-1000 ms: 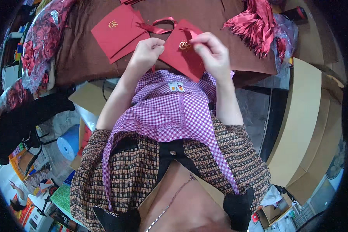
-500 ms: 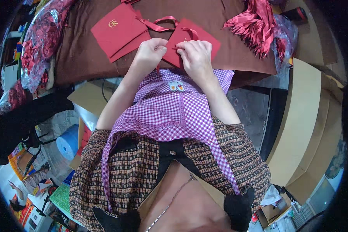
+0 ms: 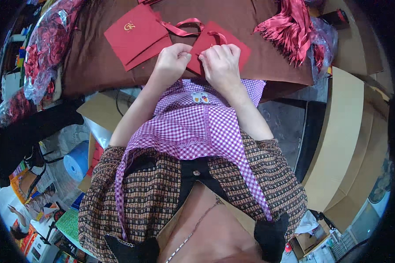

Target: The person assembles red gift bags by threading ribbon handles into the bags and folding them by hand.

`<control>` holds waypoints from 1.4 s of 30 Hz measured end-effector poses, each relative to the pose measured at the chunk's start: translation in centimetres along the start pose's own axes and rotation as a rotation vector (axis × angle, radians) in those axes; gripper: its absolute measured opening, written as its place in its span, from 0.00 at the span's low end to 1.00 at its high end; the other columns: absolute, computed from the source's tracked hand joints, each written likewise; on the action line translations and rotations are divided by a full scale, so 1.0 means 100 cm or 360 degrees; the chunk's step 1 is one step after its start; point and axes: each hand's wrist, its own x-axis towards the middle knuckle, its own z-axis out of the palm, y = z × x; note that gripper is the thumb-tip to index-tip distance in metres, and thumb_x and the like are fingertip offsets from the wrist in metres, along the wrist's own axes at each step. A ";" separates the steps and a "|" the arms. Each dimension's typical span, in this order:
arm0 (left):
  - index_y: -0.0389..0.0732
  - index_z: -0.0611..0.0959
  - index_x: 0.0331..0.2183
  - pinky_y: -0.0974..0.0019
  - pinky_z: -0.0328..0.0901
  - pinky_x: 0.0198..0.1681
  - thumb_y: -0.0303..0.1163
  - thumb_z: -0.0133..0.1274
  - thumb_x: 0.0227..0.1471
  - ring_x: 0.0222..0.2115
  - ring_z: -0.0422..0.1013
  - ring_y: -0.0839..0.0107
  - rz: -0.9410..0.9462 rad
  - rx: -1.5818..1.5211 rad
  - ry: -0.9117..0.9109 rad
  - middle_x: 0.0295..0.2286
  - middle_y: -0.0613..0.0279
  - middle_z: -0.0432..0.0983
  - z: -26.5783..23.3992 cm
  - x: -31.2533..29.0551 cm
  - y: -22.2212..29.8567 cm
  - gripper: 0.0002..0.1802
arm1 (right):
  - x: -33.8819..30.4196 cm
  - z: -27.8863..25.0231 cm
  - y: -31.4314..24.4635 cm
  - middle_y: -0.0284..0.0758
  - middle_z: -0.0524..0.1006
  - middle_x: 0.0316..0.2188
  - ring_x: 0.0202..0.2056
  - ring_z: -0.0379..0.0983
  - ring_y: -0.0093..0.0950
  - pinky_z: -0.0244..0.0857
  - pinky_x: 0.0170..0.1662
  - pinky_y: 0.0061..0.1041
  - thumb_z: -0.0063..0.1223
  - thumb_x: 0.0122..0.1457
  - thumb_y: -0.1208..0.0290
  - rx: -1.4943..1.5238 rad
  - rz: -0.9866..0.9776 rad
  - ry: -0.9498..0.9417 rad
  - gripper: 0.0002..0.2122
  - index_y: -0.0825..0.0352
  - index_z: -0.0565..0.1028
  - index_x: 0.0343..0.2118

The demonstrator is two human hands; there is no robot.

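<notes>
Head view: where's the red packet (image 3: 240,52) rn?

Over the brown cloth (image 3: 90,52), nr its front edge, partly covered by the person's R hand (image 3: 220,61). Short ribbon (image 3: 219,35) curves across its top.

And the L hand (image 3: 172,63)?

Thumb & index tips drawn tog. at the packet's L edge; can't tell if anything's pinched btwn them.

R hand's state?

Lies over the packet's front, fingers bent, tips twd the L hand. Contact pts hidden, so can't tell what, if anything, it grips.

Other stuff?

Stack of red packets (image 3: 134,37) to the L, gold emblem (image 3: 129,27) on the top one. Longer ribbon (image 3: 176,30) loops btwn stack & packet. Ribbon bundle (image 3: 289,30), also red, well off to the R. Person wears a purple-&-white checked apron (image 3: 175,127).
</notes>
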 end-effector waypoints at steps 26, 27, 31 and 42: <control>0.33 0.78 0.27 0.53 0.66 0.32 0.22 0.47 0.47 0.30 0.70 0.46 0.0874 0.0377 0.0497 0.26 0.43 0.74 0.021 0.008 -0.006 0.06 | 0.007 0.013 -0.005 0.42 0.69 0.19 0.26 0.66 0.41 0.54 0.35 0.41 0.49 0.47 0.75 0.0150 0.0188 0.0019 0.05 0.67 0.68 0.18; 0.32 0.79 0.26 0.53 0.66 0.34 0.21 0.46 0.46 0.31 0.71 0.46 0.0466 0.0549 0.0331 0.26 0.43 0.74 0.019 0.002 0.014 0.06 | 0.005 0.013 -0.004 0.41 0.69 0.18 0.25 0.67 0.40 0.54 0.34 0.41 0.50 0.48 0.75 0.0232 0.0231 -0.0046 0.06 0.67 0.67 0.18; 0.33 0.79 0.26 0.51 0.66 0.38 0.21 0.46 0.44 0.32 0.71 0.47 0.0655 0.0422 0.0396 0.26 0.44 0.75 0.026 -0.002 0.027 0.08 | 0.001 0.010 0.002 0.37 0.71 0.20 0.26 0.68 0.37 0.55 0.38 0.37 0.52 0.49 0.73 0.0132 0.0147 0.0027 0.06 0.65 0.68 0.21; 0.35 0.81 0.37 0.62 0.69 0.40 0.25 0.49 0.47 0.34 0.76 0.57 0.0274 0.0181 -0.0044 0.30 0.45 0.78 0.001 0.011 0.006 0.13 | 0.009 -0.006 -0.002 0.35 0.72 0.23 0.30 0.68 0.32 0.54 0.42 0.36 0.54 0.49 0.72 -0.0040 0.0115 -0.0124 0.04 0.64 0.72 0.25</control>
